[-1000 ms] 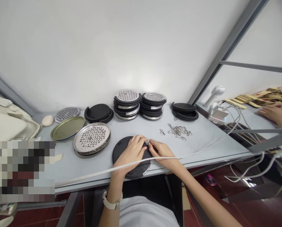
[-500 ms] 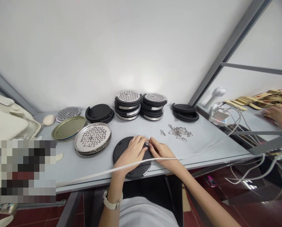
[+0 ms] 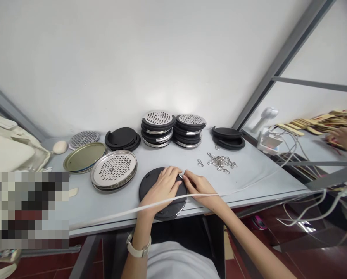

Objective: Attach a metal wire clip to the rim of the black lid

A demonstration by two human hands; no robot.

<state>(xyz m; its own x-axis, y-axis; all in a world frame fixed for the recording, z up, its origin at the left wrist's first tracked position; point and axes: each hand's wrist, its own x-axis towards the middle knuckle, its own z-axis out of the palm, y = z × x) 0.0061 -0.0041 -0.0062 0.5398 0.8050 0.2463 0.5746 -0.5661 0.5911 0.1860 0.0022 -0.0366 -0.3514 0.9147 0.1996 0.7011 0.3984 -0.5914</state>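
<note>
A black disc (image 3: 149, 186) is pressed beneath the spread left hand (image 3: 163, 188); a metal clip (image 3: 180, 176) is pinched by the right hand (image 3: 201, 186).

A pale cream, smooth wristband (image 3: 138, 252) circles the left wrist, with a shiny silver-coloured metal piece (image 3: 129, 239) at its outer edge; whether that is a watch case or a buckle cannot be told. Both slender forearms are bare, as are the left hand (image 3: 163, 186) and right hand (image 3: 201, 186). A plain, light grey-white cloth top (image 3: 179, 262) covers the torso, softly creased.
</note>
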